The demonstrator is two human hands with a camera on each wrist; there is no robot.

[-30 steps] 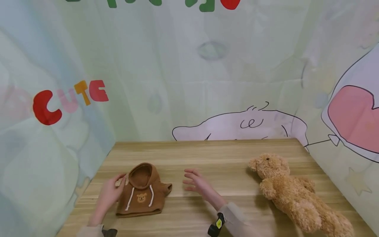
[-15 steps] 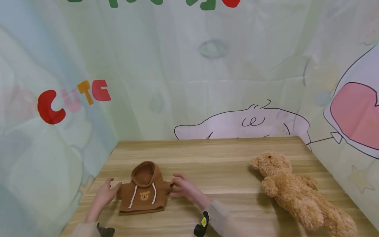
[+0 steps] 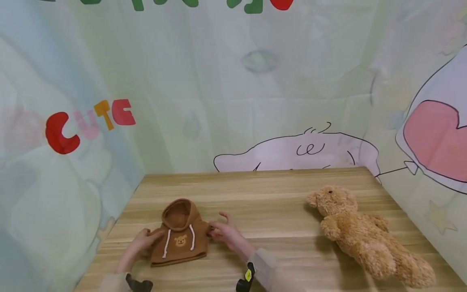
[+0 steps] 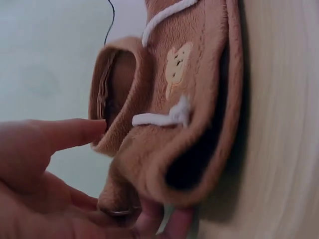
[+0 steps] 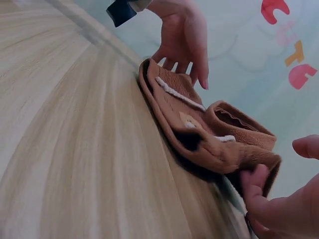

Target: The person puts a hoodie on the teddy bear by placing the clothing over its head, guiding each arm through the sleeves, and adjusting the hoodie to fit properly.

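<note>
A small brown hoodie (image 3: 175, 252) with white drawstrings and a bear-face patch lies at the left of the wooden table, hem toward me. My left hand (image 3: 143, 240) touches its left sleeve. The left wrist view shows fingers (image 4: 179, 219) reaching beneath the hoodie and the thumb stretched out near the hood's edge. At the opposite sleeve is my right hand (image 3: 230, 235). In the right wrist view its fingers (image 5: 254, 188) touch the sleeve opening, with the thumb raised apart from the cloth. A tan plush teddy bear (image 3: 359, 235) lies on its back at the right.
The wooden table (image 3: 262, 194) ends at a printed fabric backdrop (image 3: 182, 101) along the far edge and both sides. A dark wrist strap (image 3: 245, 278) sits on my right forearm.
My right hand has moved left to the hoodie's right sleeve. The left hand drew off the left side, then returned to the sleeve. The hoodie has shifted slightly right; the bear stays put.
</note>
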